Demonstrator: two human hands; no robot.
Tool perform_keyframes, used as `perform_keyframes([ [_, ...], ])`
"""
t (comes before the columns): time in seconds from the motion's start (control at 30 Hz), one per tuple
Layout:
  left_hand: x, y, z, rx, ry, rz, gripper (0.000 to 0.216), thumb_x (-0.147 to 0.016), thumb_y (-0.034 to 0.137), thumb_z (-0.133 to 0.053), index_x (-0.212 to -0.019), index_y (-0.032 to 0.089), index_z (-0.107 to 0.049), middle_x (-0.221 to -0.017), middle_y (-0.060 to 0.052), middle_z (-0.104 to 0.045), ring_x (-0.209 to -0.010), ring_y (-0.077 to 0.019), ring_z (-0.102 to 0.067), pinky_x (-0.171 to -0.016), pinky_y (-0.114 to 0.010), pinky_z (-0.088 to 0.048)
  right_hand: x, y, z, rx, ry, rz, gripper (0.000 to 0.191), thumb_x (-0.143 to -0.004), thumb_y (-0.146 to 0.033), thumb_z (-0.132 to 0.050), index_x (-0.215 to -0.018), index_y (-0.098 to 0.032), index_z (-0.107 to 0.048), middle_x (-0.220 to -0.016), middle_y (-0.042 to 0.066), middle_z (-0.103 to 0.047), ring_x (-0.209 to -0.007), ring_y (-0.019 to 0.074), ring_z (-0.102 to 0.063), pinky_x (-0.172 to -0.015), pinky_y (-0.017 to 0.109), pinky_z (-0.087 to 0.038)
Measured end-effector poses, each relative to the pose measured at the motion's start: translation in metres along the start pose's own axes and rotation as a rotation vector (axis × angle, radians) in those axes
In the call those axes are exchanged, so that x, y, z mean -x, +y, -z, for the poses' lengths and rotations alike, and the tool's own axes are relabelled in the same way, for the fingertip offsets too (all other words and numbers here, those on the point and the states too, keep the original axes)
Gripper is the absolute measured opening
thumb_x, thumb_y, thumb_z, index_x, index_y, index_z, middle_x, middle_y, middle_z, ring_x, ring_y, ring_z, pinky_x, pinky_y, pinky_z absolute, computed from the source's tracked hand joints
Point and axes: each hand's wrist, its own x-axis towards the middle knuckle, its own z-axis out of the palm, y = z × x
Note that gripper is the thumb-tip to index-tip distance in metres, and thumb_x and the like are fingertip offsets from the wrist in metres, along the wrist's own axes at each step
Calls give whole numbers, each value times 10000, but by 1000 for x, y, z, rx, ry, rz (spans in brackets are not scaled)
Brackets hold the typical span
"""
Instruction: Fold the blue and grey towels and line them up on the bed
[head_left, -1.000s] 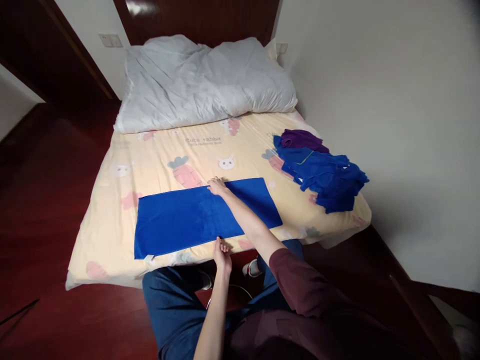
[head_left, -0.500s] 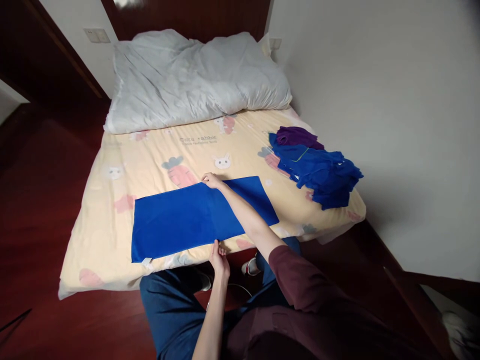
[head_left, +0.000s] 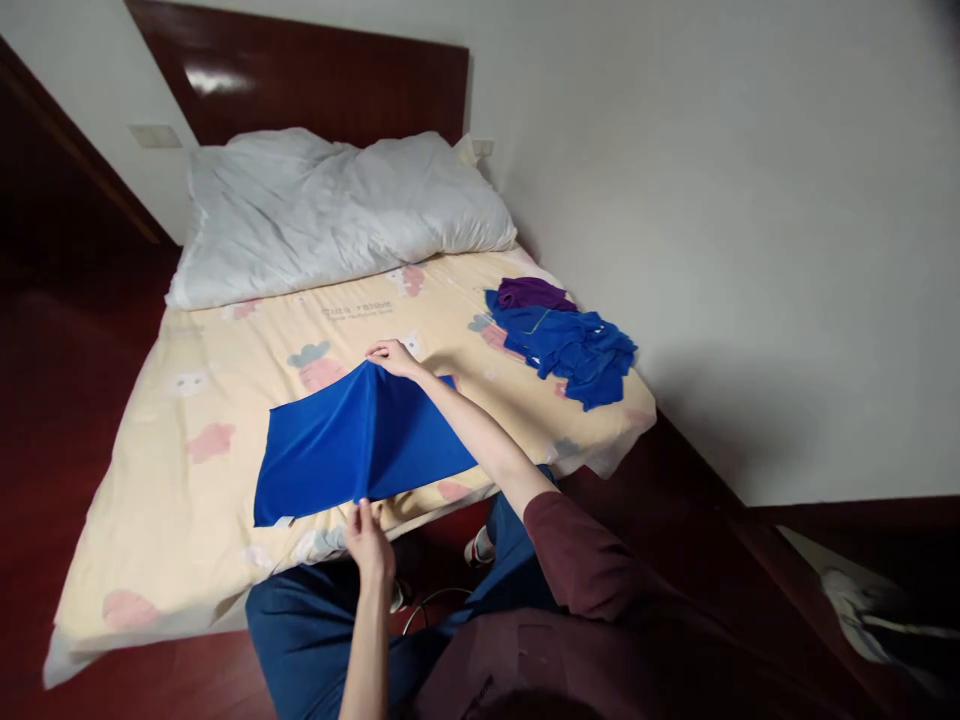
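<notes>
Blue cloth (head_left: 315,452) lies on the bed (head_left: 154,500), its raised middle pinched by your left hand (head_left: 370,545) at the near edge and your right hand (head_left: 394,358) at the far one, seemingly a lifting step that calls for even tension next.

Arms (head_left: 491,440) extended, right farther, fingers (head_left: 364,514) pinched

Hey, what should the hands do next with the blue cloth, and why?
Probably draw the blue cloth sideways into a fold, since the left hand pinches its near edge, the right hand its far edge, and a raised crease runs between them.
</notes>
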Motion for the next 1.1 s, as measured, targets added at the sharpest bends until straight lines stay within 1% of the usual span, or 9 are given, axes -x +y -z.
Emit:
perform_keyframes([
  [0.07, -14, 26, 21, -115, 5, -151, 316, -850, 528, -635, -871, 236, -518, -836, 2, -563, -809, -150, -604, -804, -324, -554, 21, -23, 15, -93, 15, 70, 105, -838, -204, -764, -917, -138, -746, -958, 72, -777, -931, 157, -729, -901, 267, -541],
  [0.17, -35, 81, 47, -278, 15, -337, 370, -837, 594, -599, -877, 232, -531, -793, 7, -549, -784, -173, -608, -784, -361, -563, 61, -58, 37, -209, 39, 125, 246, -745, -294, -861, -899, -133, -756, -914, 71, -778, -896, 173, -727, -861, 273, -557],
  [0.27, -45, 145, 57, -304, 70, -456, 425, -788, 594, -661, -914, 192, -606, -824, -5, -596, -810, -177, -613, -855, -381, -555, 105, -87, 57, -280, 48, 143, 376, -645, -351, -923, -905, -131, -763, -881, 68, -777, -850, 173, -719, -823, 275, -567],
  [0.4, -41, 224, 48, -347, -16, -588, 473, -754, 579, -728, -951, 150, -692, -897, -38, -666, -834, -175, -616, -891, -366, -541, 153, -113, 79, -336, 91, 173, 484, -554, -415, -952, -908, -143, -765, -851, 59, -771, -794, 165, -711, -779, 279, -575],
  [0.57, -42, 293, 18, -393, -175, -707, 484, -729, 554, -780, -950, 128, -721, -913, -67, -689, -829, -189, -624, -787, -331, -544, 185, -138, 101, -301, 189, 250, 508, -564, -478, -938, -915, -154, -766, -816, 56, -763, -801, 183, -718, -819, 330, -587],
  [0.67, -46, 320, -1, -377, -255, -655, 496, -748, 505, -800, -995, 82, -718, -903, -80, -686, -797, -169, -622, -795, -343, -535, 195, -150, 110, -281, 236, 282, 527, -577, -487, -934, -951, -153, -770, -853, 67, -766, -840, 195, -722, -847, 353, -584],
  [0.8, -45, 342, -20, -349, -334, -600, 459, -771, 440, -815, -955, 32, -711, -779, -49, -637, -753, -145, -600, -833, -381, -527, 204, -161, 120, -264, 301, 294, 562, -577, -521, -925, -963, -142, -769, -844, 71, -762, -860, 209, -721, -848, 365, -583],
  [0.93, -38, 350, -30, -348, -334, -580, 435, -719, 414, -850, -907, 41, -729, -764, -52, -659, -723, -139, -595, -777, -344, -527, 211, -168, 127, -258, 342, 296, 595, -537, -566, -926, -936, -155, -766, -864, 70, -769, -894, 220, -723, -876, 375, -581],
  [1.1, -27, 350, -29, -373, -374, -613, 375, -604, 380, -891, -830, 105, -774, -792, -69, -722, -724, -157, -621, -701, -281, -519, 224, -172, 134, -264, 360, 253, 626, -496, -566, -945, -934, -159, -758, -896, 76, -777, -925, 232, -725, -878, 365, -581],
])
